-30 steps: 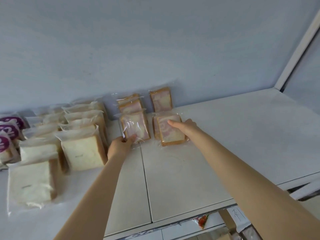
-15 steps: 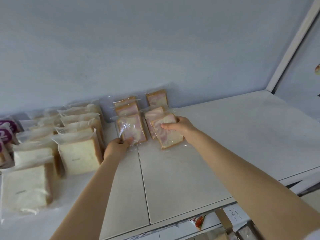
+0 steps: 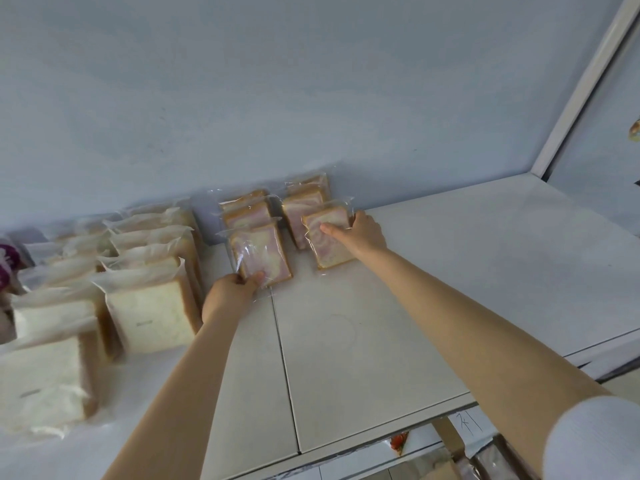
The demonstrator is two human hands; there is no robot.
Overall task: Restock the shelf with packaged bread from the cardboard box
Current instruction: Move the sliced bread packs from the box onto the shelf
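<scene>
The right hand is clamped on a swirl pack, thumb across its face, fingers behind its far edge; the left hand pinches the near edge of another pack. Both packs are tilted on the shelf, leaning back against the rows behind, near the back wall. Each is best eased upright, squared to its row, and released only once it stands, gently, since soft bread is easily crushed. White loaves are lined up to the left. A box is glimpsed below; its contents cannot be made out
</scene>
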